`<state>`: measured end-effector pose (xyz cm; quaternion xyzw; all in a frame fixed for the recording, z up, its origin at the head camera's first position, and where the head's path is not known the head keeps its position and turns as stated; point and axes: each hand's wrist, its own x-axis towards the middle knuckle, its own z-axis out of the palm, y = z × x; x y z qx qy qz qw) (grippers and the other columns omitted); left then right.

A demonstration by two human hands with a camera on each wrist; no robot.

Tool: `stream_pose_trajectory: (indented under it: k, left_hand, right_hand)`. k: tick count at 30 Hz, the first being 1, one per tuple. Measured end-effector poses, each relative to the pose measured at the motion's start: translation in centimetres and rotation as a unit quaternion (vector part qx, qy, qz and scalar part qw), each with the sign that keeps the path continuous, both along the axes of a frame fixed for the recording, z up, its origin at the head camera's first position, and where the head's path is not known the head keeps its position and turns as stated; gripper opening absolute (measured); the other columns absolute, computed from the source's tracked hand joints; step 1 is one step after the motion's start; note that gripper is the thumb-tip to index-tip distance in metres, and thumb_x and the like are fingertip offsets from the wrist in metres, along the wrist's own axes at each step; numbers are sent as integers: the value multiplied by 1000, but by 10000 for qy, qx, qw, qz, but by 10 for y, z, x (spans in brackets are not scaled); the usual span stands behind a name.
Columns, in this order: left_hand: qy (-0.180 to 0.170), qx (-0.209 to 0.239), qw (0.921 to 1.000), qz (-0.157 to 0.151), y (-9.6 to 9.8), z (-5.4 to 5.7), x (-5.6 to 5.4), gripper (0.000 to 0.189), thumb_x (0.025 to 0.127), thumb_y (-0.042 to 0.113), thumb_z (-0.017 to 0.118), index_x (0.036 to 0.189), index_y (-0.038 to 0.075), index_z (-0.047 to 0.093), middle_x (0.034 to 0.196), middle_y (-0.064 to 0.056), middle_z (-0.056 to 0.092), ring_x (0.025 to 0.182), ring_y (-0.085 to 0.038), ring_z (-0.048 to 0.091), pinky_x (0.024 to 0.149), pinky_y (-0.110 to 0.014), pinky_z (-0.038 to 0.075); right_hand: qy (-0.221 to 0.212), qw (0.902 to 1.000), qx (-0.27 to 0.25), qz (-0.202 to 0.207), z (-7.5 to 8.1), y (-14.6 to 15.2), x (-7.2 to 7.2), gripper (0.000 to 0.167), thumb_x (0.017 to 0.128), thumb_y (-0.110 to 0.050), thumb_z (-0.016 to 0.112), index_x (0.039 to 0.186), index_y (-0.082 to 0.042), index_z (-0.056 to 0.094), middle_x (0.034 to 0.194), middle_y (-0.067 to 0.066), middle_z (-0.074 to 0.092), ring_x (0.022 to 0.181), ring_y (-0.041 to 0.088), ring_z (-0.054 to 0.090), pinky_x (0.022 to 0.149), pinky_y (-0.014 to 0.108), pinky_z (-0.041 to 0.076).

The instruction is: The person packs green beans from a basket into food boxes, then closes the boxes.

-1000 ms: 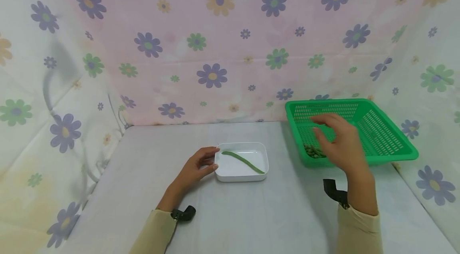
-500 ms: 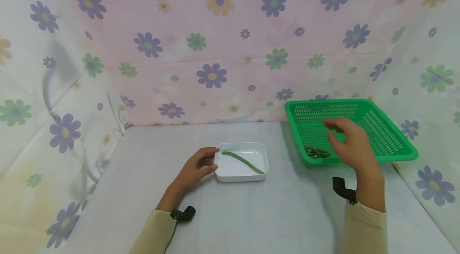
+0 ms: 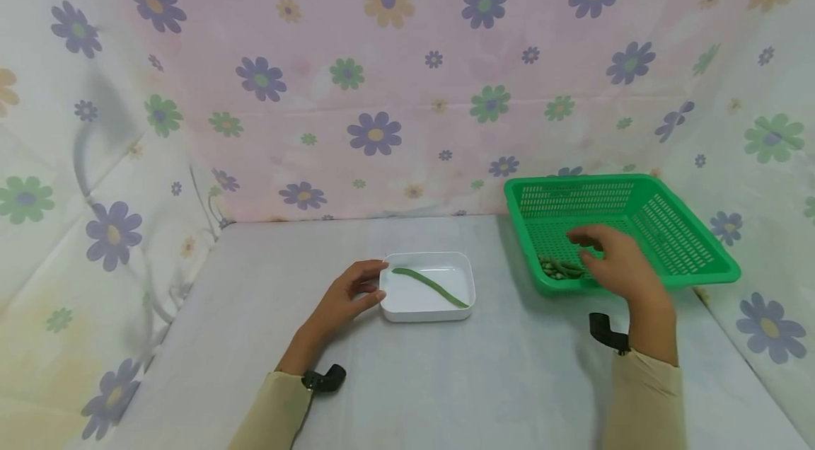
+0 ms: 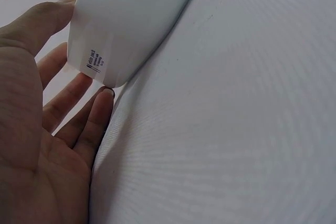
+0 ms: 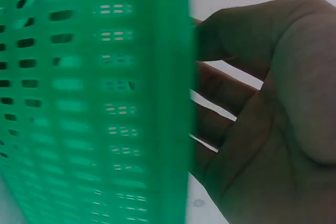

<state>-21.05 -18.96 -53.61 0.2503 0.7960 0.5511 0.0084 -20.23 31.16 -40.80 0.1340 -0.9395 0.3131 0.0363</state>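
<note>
In the head view a white rectangular dish point(image 3: 420, 316) stands mid-table, with one long green bean point(image 3: 430, 286) lying diagonally in it. My left hand point(image 3: 347, 300) touches the dish's left end with thumb and fingertips; the left wrist view shows these fingers point(image 4: 68, 98) against the printed end wall. Over the near side of a green plastic basket point(image 3: 684, 282) hovers my right hand point(image 3: 614, 262), its fingers bent loosely and nothing seen between them. Several green beans point(image 3: 559, 268) lie in the basket's near left corner. Its wall hides the right fingertips in the right wrist view.
White cloth point(image 3: 382, 386) covers the table. A flowered curtain point(image 3: 407, 153) hangs behind it and along both sides. The basket stands at the back right, close to the right-hand curtain.
My right hand has moved right and then a little lower over the basket, uncovering more of the beans. The left hand, dish and single bean have stayed in place.
</note>
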Motion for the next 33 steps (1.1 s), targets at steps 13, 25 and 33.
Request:
stream_pose_trajectory:
  k: [13, 25, 33]
  left_hand:
    - [21, 22, 10000, -34, -1, 1, 1, 58, 100, 13, 76, 153, 19, 55, 160, -4, 51, 142, -31, 55, 108, -44, 55]
    - [-23, 39, 10000, 1, 0, 0, 1, 57, 100, 14, 77, 153, 18, 55, 157, -5, 52, 141, -32, 56, 108, -45, 54]
    - [-93, -17, 9999, 52, 0, 0, 0, 57, 100, 17, 77, 153, 21, 55, 158, -3, 52, 141, -30, 56, 109, -46, 54]
  right_hand:
    - [-685, 9961, 485, 288, -12, -7, -13, 32, 103, 0, 55, 130, 3, 71, 134, 28, 66, 125, 52, 58, 96, 67, 52]
    - [-813, 9946, 542, 342, -14, -8, -14, 26, 99, -3, 60, 120, 1, 75, 123, 28, 70, 116, 51, 64, 88, 63, 56]
    - [-942, 9939, 423, 380, -14, -9, -17, 26, 101, 0, 61, 123, 0, 74, 118, 25, 72, 113, 48, 66, 87, 62, 57]
